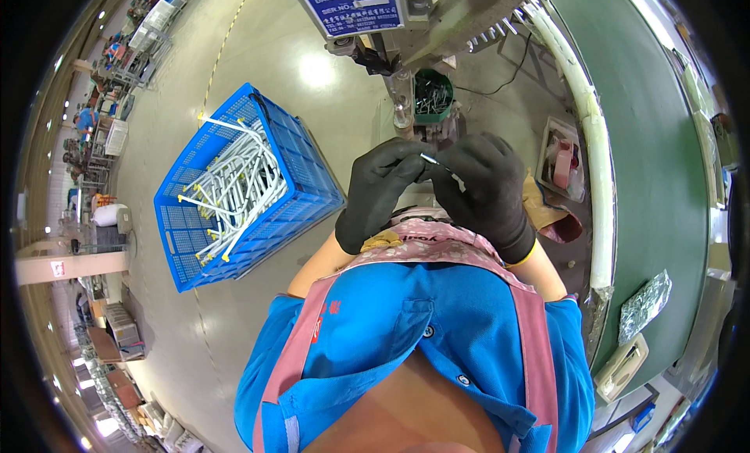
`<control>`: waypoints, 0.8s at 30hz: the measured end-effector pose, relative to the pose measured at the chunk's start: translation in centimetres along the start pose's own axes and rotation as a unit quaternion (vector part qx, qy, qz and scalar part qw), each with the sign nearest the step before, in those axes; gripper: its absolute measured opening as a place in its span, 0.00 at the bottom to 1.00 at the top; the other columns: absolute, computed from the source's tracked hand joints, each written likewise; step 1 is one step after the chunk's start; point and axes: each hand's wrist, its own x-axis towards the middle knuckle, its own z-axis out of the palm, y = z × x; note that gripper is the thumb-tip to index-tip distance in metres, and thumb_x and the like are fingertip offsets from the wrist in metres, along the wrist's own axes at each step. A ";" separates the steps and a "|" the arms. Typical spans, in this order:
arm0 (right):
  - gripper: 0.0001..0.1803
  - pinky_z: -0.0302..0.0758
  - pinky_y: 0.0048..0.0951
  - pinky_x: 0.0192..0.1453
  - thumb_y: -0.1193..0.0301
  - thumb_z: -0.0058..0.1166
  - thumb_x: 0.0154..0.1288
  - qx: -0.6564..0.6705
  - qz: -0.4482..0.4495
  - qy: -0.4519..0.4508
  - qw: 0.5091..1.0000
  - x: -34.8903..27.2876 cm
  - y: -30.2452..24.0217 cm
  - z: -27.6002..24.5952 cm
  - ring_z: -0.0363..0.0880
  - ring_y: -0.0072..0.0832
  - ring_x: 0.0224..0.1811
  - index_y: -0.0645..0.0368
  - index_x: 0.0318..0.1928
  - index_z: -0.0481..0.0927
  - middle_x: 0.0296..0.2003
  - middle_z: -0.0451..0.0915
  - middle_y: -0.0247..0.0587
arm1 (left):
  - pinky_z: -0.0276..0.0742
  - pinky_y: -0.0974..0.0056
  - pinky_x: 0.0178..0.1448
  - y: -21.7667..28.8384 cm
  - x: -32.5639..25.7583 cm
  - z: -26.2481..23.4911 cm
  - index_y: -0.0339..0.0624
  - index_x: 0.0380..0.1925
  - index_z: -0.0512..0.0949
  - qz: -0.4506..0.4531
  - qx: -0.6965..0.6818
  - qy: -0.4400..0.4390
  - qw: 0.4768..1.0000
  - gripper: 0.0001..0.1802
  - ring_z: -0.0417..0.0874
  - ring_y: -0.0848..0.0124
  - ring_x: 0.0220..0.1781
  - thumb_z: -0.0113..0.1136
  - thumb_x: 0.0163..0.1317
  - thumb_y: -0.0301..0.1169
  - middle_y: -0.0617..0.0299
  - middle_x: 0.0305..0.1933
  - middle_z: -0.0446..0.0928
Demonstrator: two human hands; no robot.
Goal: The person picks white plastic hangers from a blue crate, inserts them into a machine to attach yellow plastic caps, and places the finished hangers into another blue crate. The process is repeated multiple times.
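Note:
In dark gloves, my two hands meet in front of my apron. A small, thin silvery metal piece [430, 158] shows between the fingertips; its exact kind is too small to tell. My left hand [381, 189] is closed, its thumb and fingers pinching at one end of the piece. Closed around the other end, my right hand [488, 189] hides part of it. Just beyond the hands is a round green bin [451, 101] holding many small metal parts [430, 92]. Above it hangs a machine [437, 31] with a blue plate [350, 6].
At left on the floor stands a blue plastic crate [305, 168] full of white bent tubes [238, 180] with yellow tips. A green-topped work surface [648, 180] runs along the right, with a padded pale edge [598, 180]. A plastic box [576, 186] holds pink items beside it.

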 end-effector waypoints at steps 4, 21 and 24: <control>0.08 0.68 0.39 0.29 0.73 0.60 0.45 0.031 0.021 -0.016 0.999 -0.4 0.1 0.9 0.72 0.42 0.27 0.56 0.27 0.75 0.25 0.71 0.42 | 0.74 0.70 0.43 0.5 0.2 -0.2 0.34 0.40 0.81 0.042 0.085 0.008 0.995 0.09 0.78 0.73 0.38 0.59 0.60 0.24 0.59 0.38 0.79; 0.05 0.72 0.36 0.33 0.77 0.60 0.50 0.114 0.109 0.002 0.987 -0.8 0.0 2.0 0.76 0.42 0.30 0.61 0.29 0.77 0.29 0.76 0.45 | 0.72 0.70 0.41 1.2 0.5 -0.5 0.36 0.42 0.80 0.094 0.129 -0.007 0.987 0.11 0.77 0.72 0.38 0.59 0.59 0.22 0.59 0.37 0.75; 0.03 0.71 0.33 0.33 0.77 0.58 0.54 0.206 0.176 -0.024 0.962 -0.8 -0.2 2.0 0.75 0.37 0.29 0.62 0.29 0.78 0.28 0.76 0.43 | 0.72 0.70 0.41 1.4 0.5 -0.5 0.36 0.44 0.80 0.089 0.140 -0.005 0.986 0.12 0.76 0.73 0.38 0.58 0.60 0.24 0.60 0.37 0.75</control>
